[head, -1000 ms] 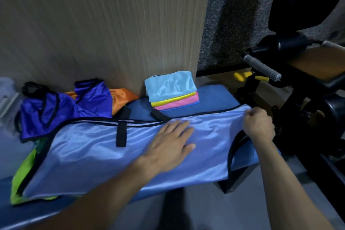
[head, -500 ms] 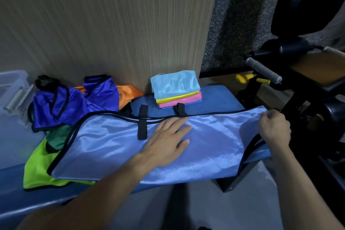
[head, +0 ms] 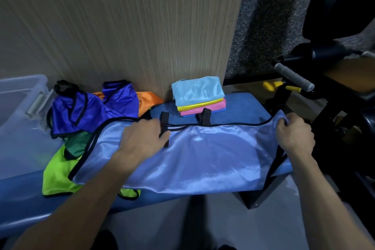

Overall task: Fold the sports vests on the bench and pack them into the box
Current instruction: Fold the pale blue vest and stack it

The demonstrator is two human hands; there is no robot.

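Shifted left since a sec ago, the left hand point(head: 142, 138) now sits at the far hem of the light-blue vest point(head: 203, 160), near its black straps; whether the fingers pinch the hem or just press can't be told. Right hand point(head: 294, 138), also moved outward, has its grip clenched on the vest's right corner, cloth bunched betw. thumb and fingers.

Vest lies stretched flat along the blue padded tabletop point(head: 247, 103), near edge hanging over the front. Fabric is thin, glossy satin w/ black piping, likely slippery.

Progress, by the look of it: roughly half. Folded stack point(head: 198, 95) of four vests (pale blue, yellow, pink, blue) sits behind, vs. unfolded ones heaped at left: dark blue vest point(head: 89, 111), orange vest point(head: 148, 99), green vest point(head: 77, 146), lime vest point(head: 58, 178). Clear plastic box point(head: 22, 95) stands at far left; nothing visibly packed yet. Current vest not yet folded.
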